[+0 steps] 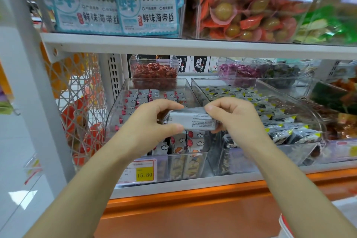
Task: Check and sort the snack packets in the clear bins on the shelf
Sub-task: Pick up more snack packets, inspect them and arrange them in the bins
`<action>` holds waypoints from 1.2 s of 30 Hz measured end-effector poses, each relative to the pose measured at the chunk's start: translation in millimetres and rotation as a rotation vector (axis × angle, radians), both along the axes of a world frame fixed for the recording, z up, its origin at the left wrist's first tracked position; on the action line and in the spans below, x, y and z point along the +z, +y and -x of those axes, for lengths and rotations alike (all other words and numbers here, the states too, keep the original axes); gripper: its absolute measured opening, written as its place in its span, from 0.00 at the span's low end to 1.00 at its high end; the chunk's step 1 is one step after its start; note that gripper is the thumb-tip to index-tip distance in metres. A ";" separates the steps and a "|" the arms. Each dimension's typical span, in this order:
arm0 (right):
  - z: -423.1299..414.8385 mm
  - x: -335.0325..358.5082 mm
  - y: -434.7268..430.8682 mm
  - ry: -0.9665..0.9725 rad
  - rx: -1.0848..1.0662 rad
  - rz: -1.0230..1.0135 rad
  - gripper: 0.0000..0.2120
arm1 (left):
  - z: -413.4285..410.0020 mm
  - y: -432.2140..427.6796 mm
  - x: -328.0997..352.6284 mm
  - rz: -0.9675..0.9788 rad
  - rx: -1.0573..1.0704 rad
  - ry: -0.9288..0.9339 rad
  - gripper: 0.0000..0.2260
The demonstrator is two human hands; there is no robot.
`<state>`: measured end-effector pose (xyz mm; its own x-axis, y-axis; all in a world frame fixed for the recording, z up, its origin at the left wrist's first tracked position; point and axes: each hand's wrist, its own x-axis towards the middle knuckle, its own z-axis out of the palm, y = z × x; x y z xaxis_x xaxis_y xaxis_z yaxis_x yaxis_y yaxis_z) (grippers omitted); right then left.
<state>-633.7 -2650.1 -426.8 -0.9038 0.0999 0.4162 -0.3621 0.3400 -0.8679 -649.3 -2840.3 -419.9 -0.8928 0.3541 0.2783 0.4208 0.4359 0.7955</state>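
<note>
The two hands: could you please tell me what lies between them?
In the head view, a grey snack packet, pinched by left hand and right hand at its ends.

A shop: shelves point(193, 46) of clear bins point(301, 91) holding snack packets point(239, 92), with a yellow price tag point(144, 174) reading 15.80.

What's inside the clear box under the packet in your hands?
The clear bin holds small grey packets printed with red balloons and clouds. The left hand, the right hand and the held packet cover its middle, so what lies there cannot be seen.
</note>
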 end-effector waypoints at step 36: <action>94.5 18.5 25.0 0.041 -0.270 0.322 0.09 | 151.1 54.8 -21.3 0.709 0.092 0.180 0.15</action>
<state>-728.2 -2625.1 -408.4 -0.8106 0.4619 0.3600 -0.3336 0.1411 -0.9321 -800.4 -2785.5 -441.1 -0.8898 0.4291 0.1551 0.4550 0.8599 0.2315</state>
